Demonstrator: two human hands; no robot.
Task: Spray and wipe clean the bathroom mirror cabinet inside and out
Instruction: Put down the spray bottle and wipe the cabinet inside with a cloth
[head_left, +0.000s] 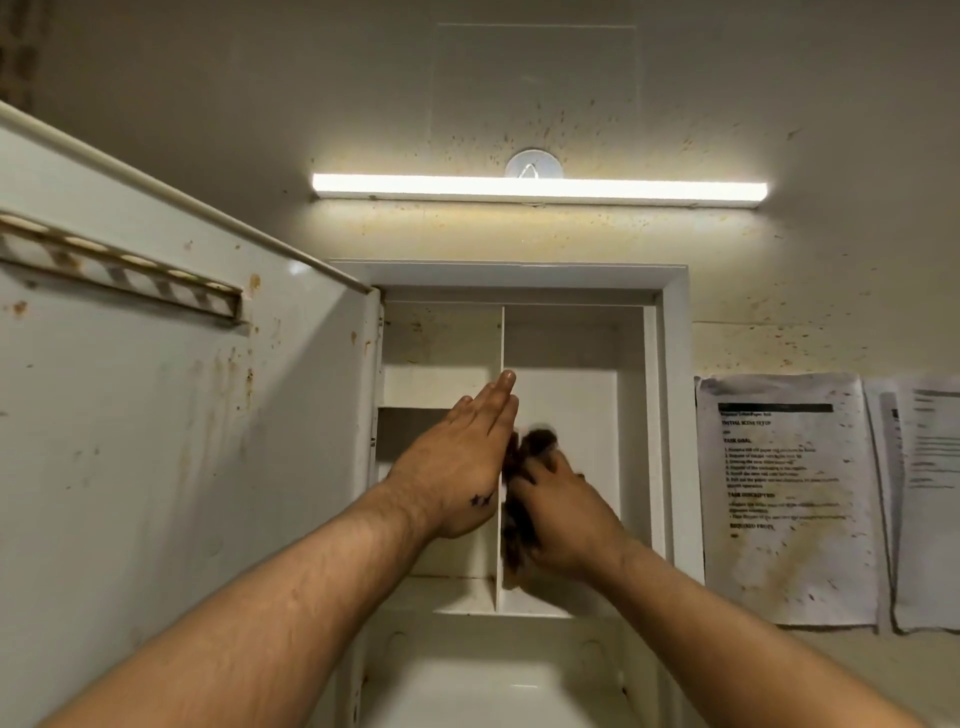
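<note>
Wiping divider (502, 343) of cabinet (675, 364): right hand (566, 512) grip bunched round soft, limp rag (517, 525); left hand (457, 467) flat, bracing at 9 o'clock.

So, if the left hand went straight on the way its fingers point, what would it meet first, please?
Probably the cabinet's back wall, left of the vertical divider: the left hand lies flat beside that divider, fingers aimed up and inward. Depth is unclear.

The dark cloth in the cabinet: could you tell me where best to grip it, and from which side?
Grip the cloth at its bunched middle, from the right, as the right hand does: it lies against the divider, which blocks the left.
</note>
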